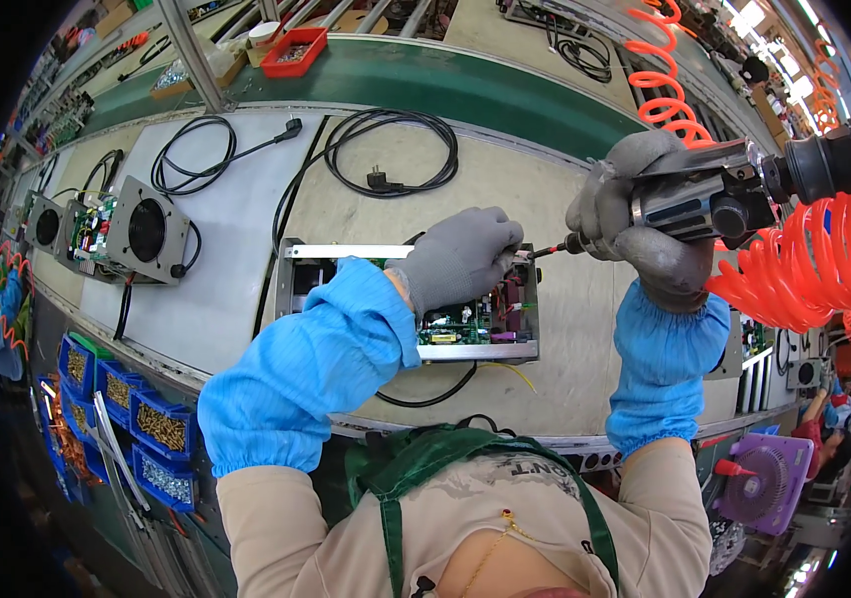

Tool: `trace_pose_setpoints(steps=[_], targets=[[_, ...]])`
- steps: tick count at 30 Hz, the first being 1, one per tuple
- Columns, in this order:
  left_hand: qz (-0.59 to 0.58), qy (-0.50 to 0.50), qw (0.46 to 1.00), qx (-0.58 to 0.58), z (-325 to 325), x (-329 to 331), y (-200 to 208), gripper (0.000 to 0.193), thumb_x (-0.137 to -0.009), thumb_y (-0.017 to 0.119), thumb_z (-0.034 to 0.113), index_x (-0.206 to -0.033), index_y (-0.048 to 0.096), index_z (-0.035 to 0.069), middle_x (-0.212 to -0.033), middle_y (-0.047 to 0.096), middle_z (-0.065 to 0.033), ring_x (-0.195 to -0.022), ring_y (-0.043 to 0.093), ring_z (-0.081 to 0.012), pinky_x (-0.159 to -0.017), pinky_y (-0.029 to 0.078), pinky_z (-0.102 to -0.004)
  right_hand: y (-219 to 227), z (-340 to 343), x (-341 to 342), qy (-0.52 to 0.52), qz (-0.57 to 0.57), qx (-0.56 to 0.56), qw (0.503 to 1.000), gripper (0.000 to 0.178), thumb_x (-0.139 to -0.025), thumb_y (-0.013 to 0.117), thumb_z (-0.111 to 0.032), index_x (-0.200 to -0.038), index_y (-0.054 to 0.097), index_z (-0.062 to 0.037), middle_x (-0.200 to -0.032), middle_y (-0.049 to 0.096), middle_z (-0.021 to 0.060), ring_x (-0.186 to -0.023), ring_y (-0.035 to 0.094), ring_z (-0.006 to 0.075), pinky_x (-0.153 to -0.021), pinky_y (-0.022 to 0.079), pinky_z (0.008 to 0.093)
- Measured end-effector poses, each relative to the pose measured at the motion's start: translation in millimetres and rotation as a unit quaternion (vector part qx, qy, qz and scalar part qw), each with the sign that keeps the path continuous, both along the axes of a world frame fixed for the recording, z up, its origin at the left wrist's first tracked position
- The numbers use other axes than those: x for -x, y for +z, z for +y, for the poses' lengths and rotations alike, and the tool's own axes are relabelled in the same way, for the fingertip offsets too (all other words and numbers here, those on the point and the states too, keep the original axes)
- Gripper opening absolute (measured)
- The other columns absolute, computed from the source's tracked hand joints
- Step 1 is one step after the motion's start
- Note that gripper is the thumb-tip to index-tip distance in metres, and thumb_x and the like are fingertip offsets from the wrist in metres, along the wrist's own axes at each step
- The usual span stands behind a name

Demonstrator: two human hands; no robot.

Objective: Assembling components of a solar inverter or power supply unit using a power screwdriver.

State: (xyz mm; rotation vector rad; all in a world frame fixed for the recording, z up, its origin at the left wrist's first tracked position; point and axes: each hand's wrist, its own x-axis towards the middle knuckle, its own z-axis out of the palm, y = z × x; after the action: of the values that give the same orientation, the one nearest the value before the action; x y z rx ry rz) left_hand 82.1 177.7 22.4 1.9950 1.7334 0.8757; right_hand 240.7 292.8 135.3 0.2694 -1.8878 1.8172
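Observation:
An air screwdriver (697, 199) lies nearly level in my gloved right hand (635, 204), its fingers wrapped round the metal body. The thin bit (549, 250) points left, to the far right corner of an open metal chassis (490, 352). My left hand (460, 257), in a grey glove, reaches over that chassis with its fingers drawn together close to the bit's tip. Whatever those fingers pinch is hidden. Inside the chassis a green circuit board (453, 327) shows, partly covered by my left hand and blue sleeve.
Coiled red air hose (794, 264) hangs at the right. Black power cables (445, 169) lie beyond the chassis. More units with fans (146, 229) stand at the left. Blue bins (161, 424) of screws sit at the near left, a red tray (294, 52) at the back.

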Motion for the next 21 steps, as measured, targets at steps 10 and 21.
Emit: trace_pose_setpoints(steps=[10,21], targets=[[0.000,-0.002,0.995,0.101,7.6,-0.7,12.2,0.020,-0.086,0.054,0.021,-0.098,0.057,0.006,-0.090,0.063,-0.0171,-0.088,0.061,-0.0364,-0.077,0.048,-0.0454,4.5,-16.7,6.9,-0.159,-0.021,0.013,0.987,0.054,-0.065,0.067,-0.002,-0.117,0.051,0.0045,-0.070,0.059,0.0074,-0.065,0.061,0.0179,-0.073,0.055,0.0386],[-0.096,0.012,0.993,0.062,18.6,0.4,0.0,0.031,-0.079,0.064,0.021,-0.107,0.060,0.007,-0.092,0.067,-0.0184,-0.088,0.064,-0.0344,-0.080,0.050,-0.0399,-3.8,-17.0,8.9,-0.222,0.026,0.026,0.974,0.048,-0.067,0.059,-0.007,-0.113,0.049,0.0039,-0.061,0.052,0.0042,-0.054,0.055,0.0160,-0.067,0.054,0.0400]])
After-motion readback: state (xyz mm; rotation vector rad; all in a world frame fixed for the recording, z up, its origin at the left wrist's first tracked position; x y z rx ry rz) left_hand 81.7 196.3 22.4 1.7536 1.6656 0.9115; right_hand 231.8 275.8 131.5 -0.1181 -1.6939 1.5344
